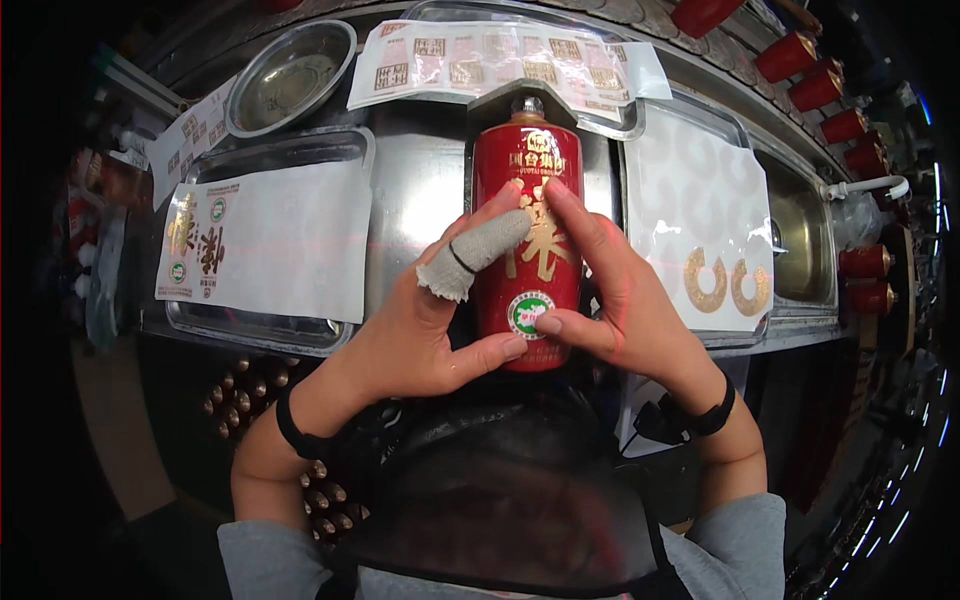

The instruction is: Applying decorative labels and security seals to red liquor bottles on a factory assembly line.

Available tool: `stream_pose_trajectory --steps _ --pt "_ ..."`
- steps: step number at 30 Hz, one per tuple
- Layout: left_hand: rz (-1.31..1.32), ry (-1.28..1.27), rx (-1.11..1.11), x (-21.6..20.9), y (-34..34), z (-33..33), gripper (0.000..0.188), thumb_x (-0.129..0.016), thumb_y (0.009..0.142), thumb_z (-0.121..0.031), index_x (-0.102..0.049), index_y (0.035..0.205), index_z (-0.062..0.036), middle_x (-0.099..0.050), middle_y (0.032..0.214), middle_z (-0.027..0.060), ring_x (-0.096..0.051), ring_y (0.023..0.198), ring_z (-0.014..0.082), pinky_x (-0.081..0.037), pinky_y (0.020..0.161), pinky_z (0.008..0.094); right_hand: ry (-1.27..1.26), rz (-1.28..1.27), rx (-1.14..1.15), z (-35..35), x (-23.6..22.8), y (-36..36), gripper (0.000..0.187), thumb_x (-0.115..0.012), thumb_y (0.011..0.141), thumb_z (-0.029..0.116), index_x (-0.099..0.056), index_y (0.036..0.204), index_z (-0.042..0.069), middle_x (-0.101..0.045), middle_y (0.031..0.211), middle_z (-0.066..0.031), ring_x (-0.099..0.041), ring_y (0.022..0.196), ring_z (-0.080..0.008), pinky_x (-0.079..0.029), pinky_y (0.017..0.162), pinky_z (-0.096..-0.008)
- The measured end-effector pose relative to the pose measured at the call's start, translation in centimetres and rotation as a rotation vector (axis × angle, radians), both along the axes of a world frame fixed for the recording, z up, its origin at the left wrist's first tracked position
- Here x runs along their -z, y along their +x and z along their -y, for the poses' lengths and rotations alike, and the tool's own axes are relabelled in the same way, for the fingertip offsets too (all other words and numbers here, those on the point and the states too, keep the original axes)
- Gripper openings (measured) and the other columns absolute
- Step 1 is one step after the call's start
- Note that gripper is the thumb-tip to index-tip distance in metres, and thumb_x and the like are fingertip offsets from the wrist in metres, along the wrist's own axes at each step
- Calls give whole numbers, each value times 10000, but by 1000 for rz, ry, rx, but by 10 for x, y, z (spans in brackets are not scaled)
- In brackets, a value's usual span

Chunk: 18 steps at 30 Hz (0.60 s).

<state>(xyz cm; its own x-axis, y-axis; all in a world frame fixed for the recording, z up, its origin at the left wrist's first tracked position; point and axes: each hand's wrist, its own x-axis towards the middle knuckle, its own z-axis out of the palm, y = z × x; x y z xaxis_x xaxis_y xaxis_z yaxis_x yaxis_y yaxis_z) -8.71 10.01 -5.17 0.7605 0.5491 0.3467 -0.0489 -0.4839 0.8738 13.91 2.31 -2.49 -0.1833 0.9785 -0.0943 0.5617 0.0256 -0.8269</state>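
Observation:
A glossy red bottle point(490, 270) with gold lettering lies before me, its metal-topped neck point(527, 104) pointing away and resting in a dark angular holder point(565, 97). Both hands hold it from the two sides. My left hand point(425, 310) wears a grey fabric cover point(485, 250) on one finger; its fingertips press the gold characters point(541, 245). Its thumb lies near a round green-and-white sticker point(527, 314) low on the bottle. My right hand point(620, 300) lays a finger along the gold character's upper right and sets its thumb at the sticker's right edge. Some fingers are hidden.
Left, a tray point(262, 338) bears a white decal sheet point(290, 240), with a metal bowl point(292, 78) beyond. More decal sheets point(500, 60) lie at the back. On the right, a sheet point(700, 220) carries gold C-shaped decals beside a sink point(805, 240). Red bottles point(785, 57) line the far right.

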Motion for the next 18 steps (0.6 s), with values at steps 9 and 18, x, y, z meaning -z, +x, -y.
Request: stream_pose_trajectory --steps 9,18 --pt "67 -160 16 -1 -2 3 775 -721 867 -105 -314 1524 -59 -279 1603 193 -275 1486 328 -233 1200 419 17 -74 59 7 -6 2 922 -752 834 391 -268 1584 162 -546 1354 -114 -532 979 -118 -415 620 -229" --pt "23 -113 19 -1 -2 3 763 -716 877 -122 -317 1526 -78 -292 1604 174 -284 1484 328 -243 1200 416 105 -56 38 10 2 -1 826 -728 861 417 -319 1561 254 -552 1235 -197 -604 1120 -364 -486 968 -413"
